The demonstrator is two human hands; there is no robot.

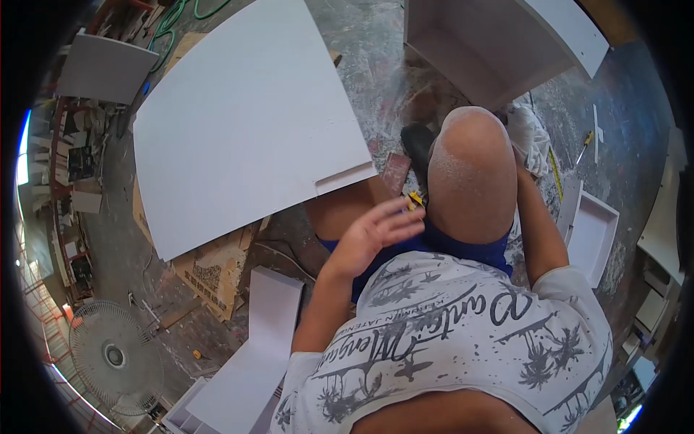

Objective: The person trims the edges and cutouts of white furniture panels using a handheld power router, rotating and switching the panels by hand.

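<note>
We see the fingers [389,210] of the left hand [365,235] stretched out and parted, slightly blurred, with the palm bare. A small yellow object [413,202] shows just beside their tips; we cannot tell whether they touch it. The right forearm [543,226] reaches down beside the dusty raised knee [473,170], which hides most of the right hand, so we cannot tell how its fingers stand or whether they grip anything. A bundled white cloth [533,136] lies near that hidden hand. Just far and left of our left hand, a large white panel [238,130] spreads across the left side, its notched near-right corner above the left thigh [350,210]. A reddish-brown block [396,172] sits between that corner and a dark shoe [418,148]. Cut boards [213,278] show below the panel's near edge. On the right we find a yellow measuring tape [555,173], a screwdriver [586,145] and a shallow white tray [594,235]; at far right stands a white open-fronted cabinet [484,47]. Near left are white box pieces [269,307] and a round fan [112,354], and green hose [168,29] coils at far left.
</note>
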